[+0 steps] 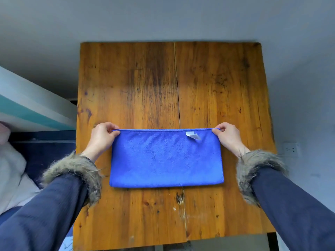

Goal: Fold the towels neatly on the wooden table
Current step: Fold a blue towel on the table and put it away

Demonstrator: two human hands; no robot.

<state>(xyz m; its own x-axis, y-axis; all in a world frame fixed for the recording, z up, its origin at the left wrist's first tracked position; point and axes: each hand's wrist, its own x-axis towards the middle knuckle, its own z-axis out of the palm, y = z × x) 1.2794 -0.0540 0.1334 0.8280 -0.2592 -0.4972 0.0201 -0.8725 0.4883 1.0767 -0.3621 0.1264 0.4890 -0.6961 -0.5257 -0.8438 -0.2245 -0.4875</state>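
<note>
Holding a blue towel (165,158) by its two far corners, we keep its far edge stretched straight between our fingertips. The towel lies flat on the table (126,78), a wide rectangle reaching from our fingers back toward us, its near edge thick enough to look like a fold. Our left hand (102,135) pinches the left corner between thumb and fingers; our right hand (227,135) pinches the right corner the same way. We judge the matched grips are there to square the layers. A white tag (193,135) sits just inside our right fingers. Fur cuffs (76,171) trail behind both wrists.
</note>
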